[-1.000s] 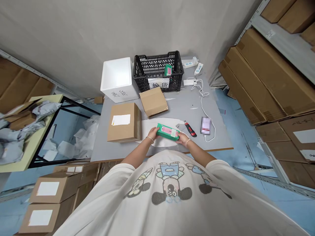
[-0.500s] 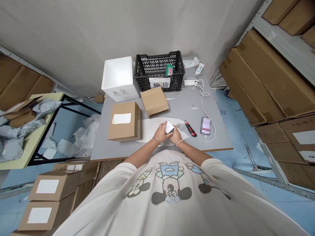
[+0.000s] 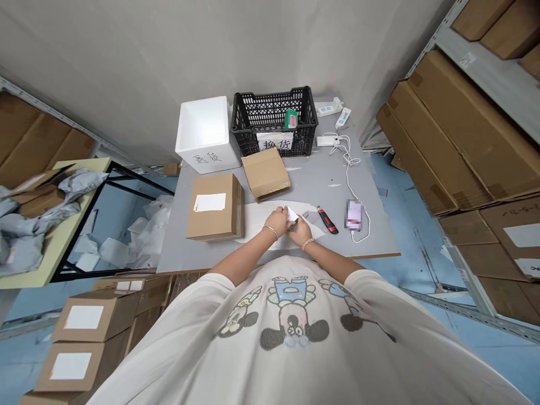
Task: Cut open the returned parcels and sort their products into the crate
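Observation:
Between my hands, over the front of the grey table, is a small box [image 3: 292,214] with a white face and a dark green side. My left hand [image 3: 277,221] wraps round its left side, and my right hand [image 3: 300,231] grips its lower right. The fingers partly cover the box, which is tilted. Beneath them lies a white sheet [image 3: 253,216]. A red and black utility knife [image 3: 327,220] rests just right of my right hand. A closed carton [image 3: 211,216] with a white label stands to the left.
A flattened-looking brown box [image 3: 266,173] lies before a black crate [image 3: 274,115] holding a green box [image 3: 291,118]. Left of the crate is a white foam box [image 3: 206,135]. A phone [image 3: 354,215] on a cable and power strips [image 3: 329,108] are on the right.
The small box has turned and tilted between my hands, so less of its white face shows. Both hands have shifted slightly with it.

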Motion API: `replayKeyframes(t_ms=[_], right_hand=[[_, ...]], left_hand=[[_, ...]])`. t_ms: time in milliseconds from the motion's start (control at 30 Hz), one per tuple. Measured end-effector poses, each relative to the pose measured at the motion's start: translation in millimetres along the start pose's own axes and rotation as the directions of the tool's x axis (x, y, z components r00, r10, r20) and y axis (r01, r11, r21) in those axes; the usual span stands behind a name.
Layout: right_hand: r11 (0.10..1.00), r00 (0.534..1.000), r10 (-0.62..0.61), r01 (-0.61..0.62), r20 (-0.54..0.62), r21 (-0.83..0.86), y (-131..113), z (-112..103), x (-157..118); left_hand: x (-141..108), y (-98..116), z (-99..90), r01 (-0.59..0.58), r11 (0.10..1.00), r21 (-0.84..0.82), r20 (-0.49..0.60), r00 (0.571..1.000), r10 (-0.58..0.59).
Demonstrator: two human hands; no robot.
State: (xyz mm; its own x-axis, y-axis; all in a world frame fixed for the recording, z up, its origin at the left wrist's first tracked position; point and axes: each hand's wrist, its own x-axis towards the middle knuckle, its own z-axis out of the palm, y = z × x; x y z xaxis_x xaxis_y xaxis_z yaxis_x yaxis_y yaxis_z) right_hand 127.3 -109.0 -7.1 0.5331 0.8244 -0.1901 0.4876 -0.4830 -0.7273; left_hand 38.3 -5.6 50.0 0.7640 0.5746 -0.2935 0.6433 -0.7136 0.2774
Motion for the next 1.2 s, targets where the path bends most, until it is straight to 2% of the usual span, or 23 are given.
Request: replayKeyframes(t_ms=[233, 333, 400, 433, 500, 567, 633, 733, 833, 900, 1000, 1033, 1100, 1200], right_hand=[[0.999, 0.999, -0.032, 0.031, -0.032, -0.018, 7, 3, 1], [0.999, 0.997, -0.047, 0.048, -0.054, 0.015, 11, 4, 0], [0.997, 0.996, -0.058, 0.062, -0.071, 0.046, 15, 5, -1], [0.996, 0.995, -0.06, 0.064, -0.078, 0.059, 16, 5, -2], [0.994, 0.994, -0.07, 0.076, -0.079, 0.075, 19, 5, -4], [0.991, 0.992, -0.108, 0.112, -0.062, 0.073, 20, 4, -6], [0.987, 0.987, -0.152, 0.155, -0.051, 0.053, 18, 1, -8], [0.986, 0.982, -0.165, 0.166, -0.097, 0.002, 9, -7, -5], [0.993, 0.988, -0.087, 0.075, -0.131, -0.093, -7, -19, 5], [0.98, 0.997, -0.041, 0.027, -0.067, -0.196, -19, -28, 11], [0.94, 0.996, -0.047, 0.07, 0.075, -0.335, -33, -39, 15], [0.931, 0.994, -0.055, 0.087, 0.098, -0.355, -36, -42, 16], [0.934, 0.994, -0.054, 0.084, 0.097, -0.347, -36, -46, 17], [0.977, 1.0, 0.0, 0.003, 0.013, -0.214, -27, -50, 22]], left_hand=[[-2, 4, -1.0, -0.108, 0.988, 0.111, -0.01, 0.994, 0.11], [7, -7, -11.1, -0.118, 0.993, 0.018, -0.023, 0.993, 0.118], [18, -19, -18.0, -0.09, 0.987, -0.135, -0.041, 0.996, 0.085], [24, -27, -20.1, -0.052, 0.969, -0.243, -0.052, 0.998, 0.04], [37, -41, -19.8, 0.091, 0.873, -0.479, -0.058, 0.989, -0.135], [46, -51, -13.3, 0.262, 0.734, -0.627, -0.009, 0.939, -0.343], [52, -55, -2.4, 0.394, 0.638, -0.661, 0.051, 0.872, -0.486], [53, -48, 15.6, 0.471, 0.595, -0.652, 0.058, 0.813, -0.58], [46, -30, 29.5, 0.36, 0.584, -0.727, -0.069, 0.808, -0.585], [37, -17, 36.5, 0.191, 0.591, -0.784, -0.213, 0.811, -0.545], [22, -4, 45.1, -0.009, 0.615, -0.789, -0.373, 0.803, -0.466], [19, -2, 47.6, -0.029, 0.614, -0.789, -0.381, 0.808, -0.45], [15, -1, 52.0, -0.009, 0.594, -0.804, -0.327, 0.841, -0.43], [17, -8, 56.8, 0.039, 0.548, -0.835, -0.211, 0.898, -0.386]])
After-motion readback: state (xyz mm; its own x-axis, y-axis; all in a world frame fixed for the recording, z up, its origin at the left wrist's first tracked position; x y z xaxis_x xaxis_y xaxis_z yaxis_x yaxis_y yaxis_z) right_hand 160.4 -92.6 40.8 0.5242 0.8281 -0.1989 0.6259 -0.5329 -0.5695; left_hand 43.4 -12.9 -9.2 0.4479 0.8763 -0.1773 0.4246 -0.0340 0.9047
